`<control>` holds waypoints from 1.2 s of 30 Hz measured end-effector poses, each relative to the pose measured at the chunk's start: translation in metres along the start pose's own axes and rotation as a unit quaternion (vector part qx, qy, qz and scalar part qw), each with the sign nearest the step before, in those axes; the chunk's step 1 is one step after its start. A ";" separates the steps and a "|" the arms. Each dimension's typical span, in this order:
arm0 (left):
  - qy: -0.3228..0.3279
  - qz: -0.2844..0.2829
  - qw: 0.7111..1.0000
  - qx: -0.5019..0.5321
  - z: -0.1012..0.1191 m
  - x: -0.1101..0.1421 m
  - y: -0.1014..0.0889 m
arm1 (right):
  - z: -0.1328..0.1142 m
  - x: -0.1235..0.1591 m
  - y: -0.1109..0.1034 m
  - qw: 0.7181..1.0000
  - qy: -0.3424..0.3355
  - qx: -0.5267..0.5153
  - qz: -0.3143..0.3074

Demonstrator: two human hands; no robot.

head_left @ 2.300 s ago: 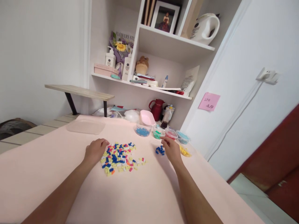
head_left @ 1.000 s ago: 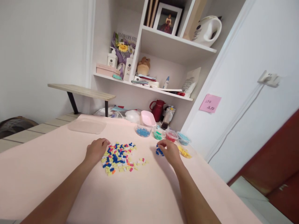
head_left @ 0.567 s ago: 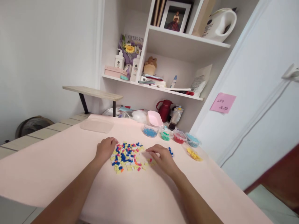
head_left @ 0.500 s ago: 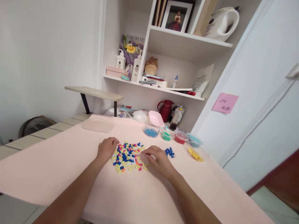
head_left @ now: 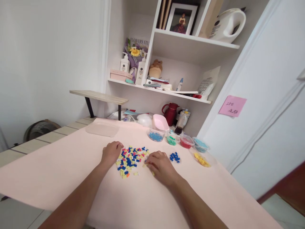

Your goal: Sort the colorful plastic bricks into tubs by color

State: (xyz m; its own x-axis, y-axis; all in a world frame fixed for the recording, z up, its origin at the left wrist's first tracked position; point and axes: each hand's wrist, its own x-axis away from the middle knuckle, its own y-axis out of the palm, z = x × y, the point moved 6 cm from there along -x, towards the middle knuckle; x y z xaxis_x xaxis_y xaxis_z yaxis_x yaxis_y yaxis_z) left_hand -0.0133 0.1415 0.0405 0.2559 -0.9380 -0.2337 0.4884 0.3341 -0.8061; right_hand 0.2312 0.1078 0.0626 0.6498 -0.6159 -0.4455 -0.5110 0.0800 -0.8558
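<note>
A loose pile of small plastic bricks (head_left: 130, 160), mostly blue and yellow with some pink, orange and white, lies on the pink table cover. My left hand (head_left: 111, 155) rests at the pile's left edge, fingers curled inward; whatever is under them is hidden. At the right side, my right hand (head_left: 161, 167) bends its fingers down together over a few bricks, and pale yellow ones show beside the fingertips. A separate cluster of dark blue bricks (head_left: 175, 157) sits just right of my right hand.
Behind the hands stand tubs of blue pieces (head_left: 155, 136), green pieces (head_left: 171, 140), red pieces (head_left: 186, 141) and light blue pieces (head_left: 200, 144). Yellow pieces (head_left: 201, 159) lie at the right. A clear lid (head_left: 102, 129) lies back left; a pink box (head_left: 160, 122) stands behind.
My right hand's fingers have curled in more. The pile's lower right part has thinned, leaving a few bricks apart near that hand. The left hand has hardly moved.
</note>
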 end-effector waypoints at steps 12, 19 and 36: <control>-0.008 -0.002 1.000 0.001 0.002 0.000 -0.002 | 0.028 0.001 -0.002 0.990 0.122 -0.029 0.057; -0.007 -0.003 1.000 0.000 0.001 0.000 -0.001 | 0.025 0.000 0.002 0.994 0.101 -0.040 0.018; -0.007 -0.004 1.000 0.005 0.000 -0.001 -0.001 | 0.012 -0.017 0.010 0.993 0.019 0.116 0.013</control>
State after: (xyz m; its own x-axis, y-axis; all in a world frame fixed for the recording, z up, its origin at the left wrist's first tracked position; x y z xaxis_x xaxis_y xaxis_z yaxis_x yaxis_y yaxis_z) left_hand -0.0137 0.1422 0.0414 0.2629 -0.9396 -0.2191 0.4989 0.3268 -0.8027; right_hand 0.2218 0.1286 0.0581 0.6142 -0.6399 -0.4618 -0.3815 0.2715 -0.8836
